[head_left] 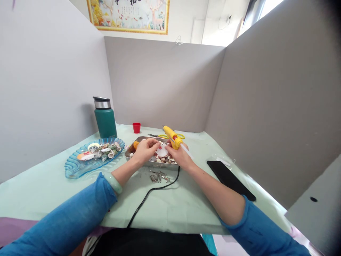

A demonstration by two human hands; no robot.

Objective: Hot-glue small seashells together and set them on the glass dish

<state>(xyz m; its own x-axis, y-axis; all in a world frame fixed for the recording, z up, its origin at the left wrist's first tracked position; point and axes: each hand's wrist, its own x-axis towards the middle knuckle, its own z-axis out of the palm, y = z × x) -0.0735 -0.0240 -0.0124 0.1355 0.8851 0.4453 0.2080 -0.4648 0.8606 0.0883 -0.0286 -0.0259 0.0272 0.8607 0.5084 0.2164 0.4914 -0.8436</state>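
Note:
Over a metal tray (pixel 149 164) of shells, my left hand (pixel 146 150) has its thumb and fingers closed in a pinch; what they hold is too small to make out. My right hand (pixel 181 156) is wrapped round a yellow hot glue gun (pixel 170 133), its white glue stick (pixel 186 150) sticking out toward me. A white shell (pixel 162 150) with reddish marks shows between my two hands. I cannot tell whether it is held or lies in the tray. Several small metal clips (pixel 159 176) lie on the table in front of the tray.
On the left, a blue glass dish (pixel 73 170) holds shells, with a green bottle (pixel 106 121) behind it. A red cup (pixel 136 128) and yellow-handled scissors (pixel 181 136) are at the back. A black phone-like slab (pixel 231 180) lies right. A black cord (pixel 149 192) crosses the front.

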